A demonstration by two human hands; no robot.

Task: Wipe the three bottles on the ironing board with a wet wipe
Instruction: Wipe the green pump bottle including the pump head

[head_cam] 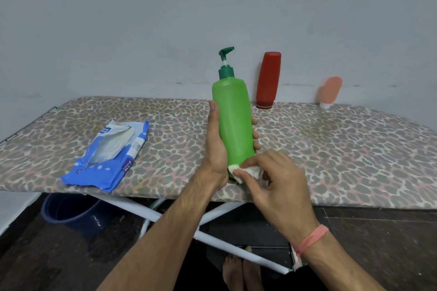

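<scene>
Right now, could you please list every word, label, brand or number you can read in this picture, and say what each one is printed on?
No text here can be read with confidence.
Blue wet wipe pack: white lettering near its upper corner and more near its lower edge, plus a barcode label, all too small and blurred to read.
Green pump bottle, held in the left hand: no label shows.
Red bottle: no print visible.
Pink tube: no print visible.
</scene>
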